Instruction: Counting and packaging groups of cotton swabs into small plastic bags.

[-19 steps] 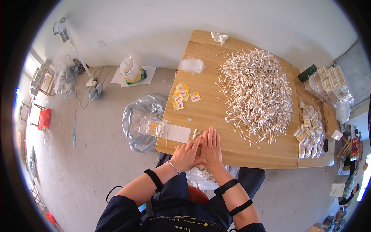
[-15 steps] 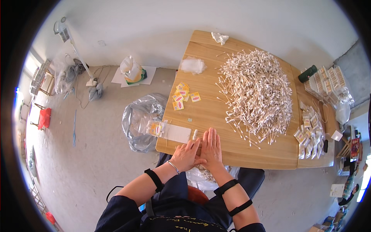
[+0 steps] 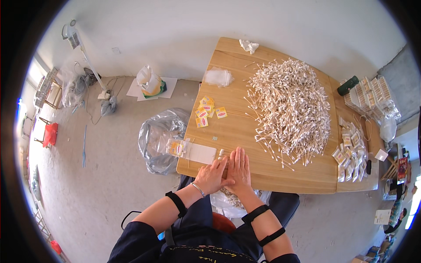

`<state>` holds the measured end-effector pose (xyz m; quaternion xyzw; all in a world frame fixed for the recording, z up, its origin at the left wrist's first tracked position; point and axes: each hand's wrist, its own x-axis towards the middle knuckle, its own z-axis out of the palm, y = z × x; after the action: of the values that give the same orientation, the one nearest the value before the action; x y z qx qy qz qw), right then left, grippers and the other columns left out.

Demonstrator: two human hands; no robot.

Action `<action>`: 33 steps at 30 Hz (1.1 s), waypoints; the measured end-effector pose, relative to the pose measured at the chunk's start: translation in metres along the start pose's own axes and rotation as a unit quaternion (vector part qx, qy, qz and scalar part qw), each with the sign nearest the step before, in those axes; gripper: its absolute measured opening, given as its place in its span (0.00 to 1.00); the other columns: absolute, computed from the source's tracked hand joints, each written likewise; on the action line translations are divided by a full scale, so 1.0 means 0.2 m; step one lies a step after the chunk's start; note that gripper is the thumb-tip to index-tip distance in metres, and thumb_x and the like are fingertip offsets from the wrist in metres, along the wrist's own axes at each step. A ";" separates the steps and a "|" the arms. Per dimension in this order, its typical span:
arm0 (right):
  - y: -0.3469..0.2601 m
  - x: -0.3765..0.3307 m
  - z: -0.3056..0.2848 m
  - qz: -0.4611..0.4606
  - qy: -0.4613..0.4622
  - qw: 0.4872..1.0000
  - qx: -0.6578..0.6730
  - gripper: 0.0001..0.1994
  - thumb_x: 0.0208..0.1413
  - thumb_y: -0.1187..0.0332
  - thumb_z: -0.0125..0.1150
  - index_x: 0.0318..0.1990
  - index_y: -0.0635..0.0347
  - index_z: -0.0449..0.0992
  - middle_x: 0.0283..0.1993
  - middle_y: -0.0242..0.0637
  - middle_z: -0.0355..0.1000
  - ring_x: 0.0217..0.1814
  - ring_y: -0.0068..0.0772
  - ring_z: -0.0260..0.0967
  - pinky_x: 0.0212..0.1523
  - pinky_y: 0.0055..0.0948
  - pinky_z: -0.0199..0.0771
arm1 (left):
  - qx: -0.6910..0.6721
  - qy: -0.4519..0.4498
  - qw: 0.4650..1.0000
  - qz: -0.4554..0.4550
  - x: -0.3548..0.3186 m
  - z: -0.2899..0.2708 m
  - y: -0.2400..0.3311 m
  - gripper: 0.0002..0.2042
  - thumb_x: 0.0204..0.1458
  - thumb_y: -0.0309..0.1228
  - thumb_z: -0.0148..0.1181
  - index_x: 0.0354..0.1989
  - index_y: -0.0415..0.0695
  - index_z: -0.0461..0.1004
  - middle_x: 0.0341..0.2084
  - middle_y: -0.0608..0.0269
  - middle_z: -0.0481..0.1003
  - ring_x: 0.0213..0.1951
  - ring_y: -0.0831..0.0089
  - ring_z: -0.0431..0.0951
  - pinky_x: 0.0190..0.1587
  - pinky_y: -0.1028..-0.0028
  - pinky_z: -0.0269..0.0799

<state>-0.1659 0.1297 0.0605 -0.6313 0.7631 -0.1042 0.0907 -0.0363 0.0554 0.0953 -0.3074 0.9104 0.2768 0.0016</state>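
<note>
A short row of cotton swabs (image 3: 224,153) lies side by side at the table's near edge, partly hidden under my hands. My left hand (image 3: 211,177) rests at the row's left, fingers stretched forward against the swabs. Flat along the right side of the row is my right hand (image 3: 239,171), its fingers straight and close together. The two thumbs meet near the edge. Just left of the swabs sits a white flat rectangular piece (image 3: 202,154). It adjoins a clear plastic packet with yellow labels (image 3: 176,148) that reaches over the table's left edge.
A big heap of loose cotton swabs (image 3: 291,109) covers the table's (image 3: 232,122) middle. Yellow cards (image 3: 206,109) and clear bags (image 3: 218,77) lie left. Filled packets (image 3: 351,149) are at right. A grey plastic bag (image 3: 160,138) stands on the floor; another bag of swabs (image 3: 232,199) is below my hands.
My right hand has shifted very slightly left, closer to the left hand. The head view has tilted a little; the swab heap and cards look unmoved.
</note>
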 end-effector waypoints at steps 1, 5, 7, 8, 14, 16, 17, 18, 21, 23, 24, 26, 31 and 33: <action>0.00 0.00 0.01 -0.001 0.000 1.000 0.000 0.43 0.52 0.54 0.52 0.68 0.75 0.42 0.73 0.61 0.34 0.77 0.56 0.28 0.74 0.47 0.31 | 0.007 -0.021 1.000 -0.005 0.00 -0.01 0.00 0.47 0.47 0.65 0.52 0.66 0.38 0.51 0.50 0.43 0.68 0.47 0.48 0.75 0.47 0.56 0.72; 0.01 0.00 0.02 0.002 0.002 1.000 -0.018 0.43 0.52 0.54 0.52 0.68 0.75 0.42 0.73 0.61 0.34 0.77 0.56 0.27 0.74 0.47 0.30 | 0.003 -0.052 0.998 -0.021 0.01 -0.01 0.00 0.47 0.48 0.64 0.53 0.66 0.38 0.50 0.52 0.42 0.67 0.48 0.47 0.74 0.48 0.57 0.72; 0.00 0.01 0.02 0.003 0.000 1.000 -0.014 0.43 0.52 0.54 0.52 0.68 0.75 0.42 0.73 0.61 0.34 0.77 0.56 0.27 0.74 0.47 0.29 | -0.010 -0.043 0.999 -0.023 0.02 -0.01 0.00 0.47 0.48 0.64 0.53 0.66 0.38 0.50 0.53 0.42 0.67 0.48 0.47 0.74 0.48 0.57 0.72; 0.00 0.01 0.03 0.009 -0.012 1.000 -0.023 0.43 0.52 0.54 0.51 0.68 0.75 0.42 0.73 0.60 0.33 0.77 0.56 0.27 0.74 0.46 0.29 | -0.023 -0.035 0.999 -0.022 0.02 -0.01 0.00 0.47 0.48 0.64 0.53 0.66 0.38 0.50 0.53 0.41 0.67 0.49 0.46 0.74 0.49 0.56 0.72; 0.01 0.01 0.05 0.013 -0.008 0.998 -0.064 0.42 0.53 0.53 0.50 0.68 0.74 0.44 0.74 0.59 0.34 0.78 0.54 0.27 0.74 0.45 0.29 | -0.033 -0.056 0.997 -0.050 0.05 -0.02 0.00 0.47 0.50 0.64 0.51 0.67 0.38 0.48 0.54 0.39 0.66 0.49 0.44 0.74 0.50 0.55 0.72; 0.00 0.01 0.05 0.017 -0.008 0.996 -0.093 0.42 0.53 0.51 0.50 0.68 0.73 0.45 0.74 0.58 0.35 0.78 0.53 0.29 0.74 0.45 0.30 | -0.034 -0.054 0.997 -0.047 0.05 -0.02 0.01 0.47 0.50 0.64 0.51 0.67 0.38 0.48 0.54 0.39 0.66 0.49 0.44 0.74 0.50 0.55 0.71; 0.00 0.01 0.03 0.020 -0.019 0.996 -0.086 0.42 0.53 0.51 0.49 0.68 0.73 0.45 0.74 0.58 0.35 0.78 0.53 0.29 0.74 0.45 0.30 | -0.035 -0.053 0.997 -0.044 0.05 -0.03 0.01 0.47 0.50 0.64 0.50 0.67 0.38 0.47 0.54 0.39 0.66 0.49 0.44 0.74 0.50 0.55 0.71; -0.01 0.01 0.02 0.024 -0.030 0.996 -0.079 0.42 0.53 0.50 0.49 0.68 0.73 0.46 0.74 0.58 0.35 0.78 0.53 0.29 0.74 0.45 0.30 | -0.035 -0.052 0.997 -0.043 0.06 -0.03 0.01 0.47 0.50 0.64 0.50 0.67 0.38 0.47 0.54 0.39 0.66 0.49 0.44 0.74 0.50 0.55 0.71; 0.00 0.01 0.04 0.024 -0.017 0.997 -0.076 0.43 0.53 0.48 0.48 0.68 0.73 0.46 0.74 0.59 0.35 0.78 0.54 0.29 0.74 0.45 0.29 | -0.047 -0.075 0.994 -0.059 0.07 -0.05 0.02 0.46 0.51 0.62 0.51 0.67 0.38 0.47 0.55 0.38 0.66 0.49 0.43 0.74 0.51 0.54 0.71; 0.01 0.01 0.04 0.024 -0.021 0.997 -0.065 0.43 0.53 0.47 0.48 0.68 0.73 0.46 0.74 0.59 0.35 0.78 0.54 0.29 0.74 0.45 0.29 | -0.048 -0.052 0.996 -0.051 0.09 -0.04 0.01 0.43 0.53 0.59 0.52 0.67 0.38 0.47 0.56 0.37 0.66 0.50 0.43 0.73 0.51 0.54 0.70; 0.01 0.01 0.04 0.022 -0.024 0.998 -0.053 0.43 0.53 0.47 0.47 0.68 0.73 0.46 0.74 0.59 0.34 0.78 0.54 0.29 0.74 0.46 0.28 | -0.047 -0.052 0.996 -0.051 0.09 -0.03 0.01 0.43 0.53 0.59 0.52 0.67 0.38 0.47 0.56 0.37 0.66 0.50 0.43 0.73 0.51 0.54 0.70; 0.00 0.01 0.04 0.024 -0.019 0.997 -0.070 0.45 0.53 0.45 0.48 0.68 0.73 0.45 0.74 0.59 0.34 0.78 0.54 0.28 0.75 0.46 0.27 | -0.066 -0.036 0.996 -0.052 0.11 0.00 -0.02 0.41 0.55 0.55 0.53 0.68 0.40 0.47 0.52 0.37 0.69 0.49 0.44 0.74 0.51 0.54 0.71; -0.05 0.02 -0.03 0.030 -0.062 0.997 -0.047 0.50 0.50 0.40 0.53 0.69 0.72 0.43 0.74 0.58 0.33 0.78 0.53 0.25 0.75 0.45 0.25 | -0.040 -0.057 0.996 -0.053 0.10 0.00 -0.05 0.37 0.52 0.38 0.58 0.68 0.41 0.47 0.50 0.39 0.71 0.46 0.45 0.76 0.48 0.55 0.73; -0.03 0.02 -0.06 0.039 -0.071 0.997 -0.010 0.51 0.48 0.40 0.55 0.68 0.74 0.45 0.74 0.59 0.34 0.78 0.53 0.23 0.75 0.45 0.24 | -0.018 -0.068 0.996 -0.052 0.11 -0.03 -0.01 0.37 0.51 0.33 0.59 0.68 0.41 0.47 0.48 0.40 0.72 0.46 0.45 0.76 0.47 0.55 0.73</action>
<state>-0.1647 0.1258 0.0741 -0.6076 0.7799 -0.0476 0.1427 -0.0515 0.0387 0.0958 -0.3352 0.8856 0.3132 0.0724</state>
